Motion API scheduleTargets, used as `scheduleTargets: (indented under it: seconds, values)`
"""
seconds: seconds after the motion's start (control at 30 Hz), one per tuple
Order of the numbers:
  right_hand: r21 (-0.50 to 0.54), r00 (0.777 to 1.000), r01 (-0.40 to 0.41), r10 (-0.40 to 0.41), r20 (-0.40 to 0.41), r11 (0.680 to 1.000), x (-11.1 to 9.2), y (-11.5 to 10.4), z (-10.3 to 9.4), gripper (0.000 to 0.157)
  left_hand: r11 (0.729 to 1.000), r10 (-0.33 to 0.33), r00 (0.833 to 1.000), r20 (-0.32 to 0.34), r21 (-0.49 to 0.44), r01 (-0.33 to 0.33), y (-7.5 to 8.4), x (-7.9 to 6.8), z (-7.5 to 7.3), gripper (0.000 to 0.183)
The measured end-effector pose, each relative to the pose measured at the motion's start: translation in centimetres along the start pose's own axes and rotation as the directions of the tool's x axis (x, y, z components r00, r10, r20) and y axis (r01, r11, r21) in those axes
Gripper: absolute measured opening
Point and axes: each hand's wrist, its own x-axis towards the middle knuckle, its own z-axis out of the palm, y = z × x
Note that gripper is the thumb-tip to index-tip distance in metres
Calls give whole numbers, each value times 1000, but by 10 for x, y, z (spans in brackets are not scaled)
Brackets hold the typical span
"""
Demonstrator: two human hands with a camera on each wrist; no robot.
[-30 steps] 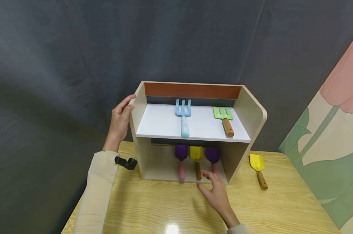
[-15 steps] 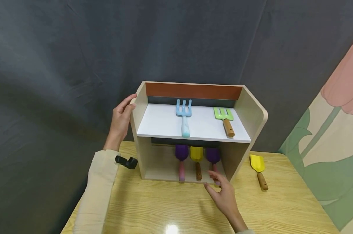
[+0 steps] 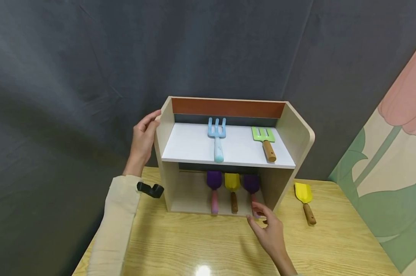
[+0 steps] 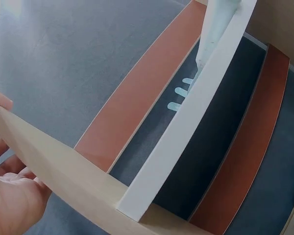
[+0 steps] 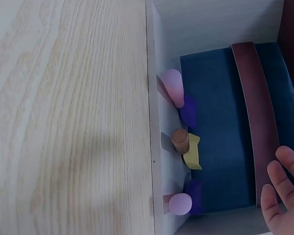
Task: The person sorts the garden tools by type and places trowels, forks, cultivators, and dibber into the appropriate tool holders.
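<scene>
A small two-tier wooden shelf (image 3: 166,180) stands on the table. My left hand (image 3: 142,140) holds the front edge of its left side panel (image 4: 54,161). On the lower tier lie a purple toy shovel with a pink handle (image 3: 214,180), a yellow shovel with a brown handle (image 3: 232,181) and a second purple shovel (image 3: 251,183). My right hand (image 3: 270,228) hovers in front of the second purple shovel, fingers spread and loosely bent. In the right wrist view its fingers (image 5: 284,178) are apart from the pink handle (image 5: 180,204), with nothing between them.
On the white upper tier (image 3: 187,143) lie a light blue toy fork (image 3: 216,134) and a green fork with a brown handle (image 3: 268,149). Another yellow shovel (image 3: 303,193) lies on the table (image 3: 180,245), right of the shelf. A dark curtain (image 3: 228,50) hangs behind.
My right hand has moved right, from the yellow shovel's handle to the right purple shovel's handle. My left hand stays at the side panel.
</scene>
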Motion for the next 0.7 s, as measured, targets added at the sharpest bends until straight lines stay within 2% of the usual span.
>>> scheduleTargets:
  seconds: [0.33, 0.57, 0.7]
  values:
    - [-22, 998, -40, 39, -40, 999, -2, 9, -12, 40, 999, -12, 999, -34, 37, 14, 2, 2, 4, 40]
    - [-40, 993, -98, 95, -68, 994, -3, 16, -23, 40, 999, 11, 999, -36, 30, -10, 2, 5, 5, 41]
    - [-45, 988, -133, 129, -87, 990, -3, 19, -28, 38, 1000, -5, 999, -35, 26, 6, 3, 5, 4, 41]
